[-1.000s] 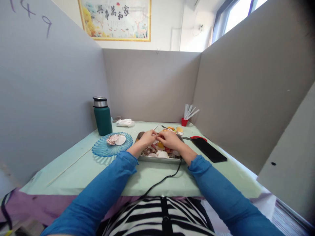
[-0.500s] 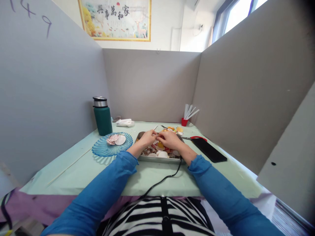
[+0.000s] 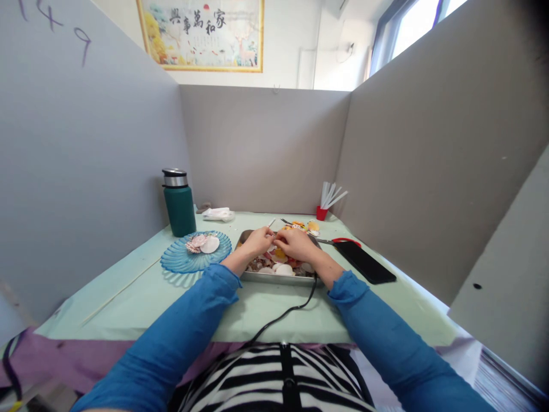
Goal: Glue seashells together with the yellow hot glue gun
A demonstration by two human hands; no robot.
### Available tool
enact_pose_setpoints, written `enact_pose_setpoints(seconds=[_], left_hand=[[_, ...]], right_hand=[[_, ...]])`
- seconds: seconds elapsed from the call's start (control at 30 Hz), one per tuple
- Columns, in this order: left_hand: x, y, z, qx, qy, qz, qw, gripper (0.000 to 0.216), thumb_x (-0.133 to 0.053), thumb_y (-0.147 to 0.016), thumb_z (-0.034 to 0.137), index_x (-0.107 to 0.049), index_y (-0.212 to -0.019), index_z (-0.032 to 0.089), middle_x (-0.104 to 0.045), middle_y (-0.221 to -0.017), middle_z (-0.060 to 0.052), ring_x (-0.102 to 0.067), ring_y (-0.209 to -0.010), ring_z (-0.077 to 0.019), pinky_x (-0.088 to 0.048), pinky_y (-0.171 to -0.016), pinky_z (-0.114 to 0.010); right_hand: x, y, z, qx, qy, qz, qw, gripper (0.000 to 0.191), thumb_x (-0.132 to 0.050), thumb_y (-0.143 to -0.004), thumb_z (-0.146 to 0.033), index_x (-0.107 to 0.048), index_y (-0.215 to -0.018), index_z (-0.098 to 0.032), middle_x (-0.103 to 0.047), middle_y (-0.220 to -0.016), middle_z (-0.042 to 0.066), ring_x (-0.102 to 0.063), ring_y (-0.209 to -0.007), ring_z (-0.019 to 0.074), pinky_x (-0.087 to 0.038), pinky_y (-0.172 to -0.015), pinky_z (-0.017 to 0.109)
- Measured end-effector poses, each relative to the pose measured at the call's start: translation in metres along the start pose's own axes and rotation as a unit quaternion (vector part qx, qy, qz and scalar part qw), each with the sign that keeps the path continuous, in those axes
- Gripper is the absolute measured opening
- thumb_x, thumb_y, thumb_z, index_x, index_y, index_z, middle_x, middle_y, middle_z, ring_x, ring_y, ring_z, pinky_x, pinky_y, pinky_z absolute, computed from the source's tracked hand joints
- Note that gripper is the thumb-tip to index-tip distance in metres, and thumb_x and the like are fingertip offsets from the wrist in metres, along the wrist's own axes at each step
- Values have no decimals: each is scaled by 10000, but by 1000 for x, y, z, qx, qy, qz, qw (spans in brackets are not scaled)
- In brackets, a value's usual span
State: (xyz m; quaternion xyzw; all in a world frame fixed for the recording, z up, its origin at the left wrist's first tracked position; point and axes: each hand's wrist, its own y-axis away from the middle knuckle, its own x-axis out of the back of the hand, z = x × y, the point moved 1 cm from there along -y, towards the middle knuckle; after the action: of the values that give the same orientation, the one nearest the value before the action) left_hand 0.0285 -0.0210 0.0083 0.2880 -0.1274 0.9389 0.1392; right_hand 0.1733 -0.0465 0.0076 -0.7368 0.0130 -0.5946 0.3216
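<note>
A metal tray (image 3: 281, 280) full of seashells lies in front of me, with white shells (image 3: 283, 269) along its near side. Over the tray my left hand (image 3: 259, 241) has its fingers pinched together. Close beside it, my right hand (image 3: 294, 243) is also pinched, and the fingertips of both hands nearly meet. Whatever they hold between them is too small and covered to make out. A thin white stick (image 3: 271, 222) shows just beyond the left fingertips.
At left, a blue plate (image 3: 169, 260) holds several shells, with a green bottle (image 3: 178, 209) behind. Right of the tray lie red-handled scissors (image 3: 347, 241) and a black phone (image 3: 364, 262). A red cup (image 3: 321, 213) holds white sticks. A black cable (image 3: 295, 308) runs toward me.
</note>
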Motion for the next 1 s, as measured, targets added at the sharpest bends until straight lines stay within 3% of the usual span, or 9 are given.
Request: enact_pose_setpoints(seconds=[1.0], left_hand=[[0, 2, 1, -1, -30, 8, 1000, 159, -522, -838, 248, -581, -936, 138, -645, -902, -73, -626, -563, -113, -473, -439, -175]], right_hand=[[5, 2, -6, -11, 9, -11, 1000, 229, -478, -867, -312, -666, -846, -182, -671, -760, 45, -547, -702, 152, -290, -594, 244]])
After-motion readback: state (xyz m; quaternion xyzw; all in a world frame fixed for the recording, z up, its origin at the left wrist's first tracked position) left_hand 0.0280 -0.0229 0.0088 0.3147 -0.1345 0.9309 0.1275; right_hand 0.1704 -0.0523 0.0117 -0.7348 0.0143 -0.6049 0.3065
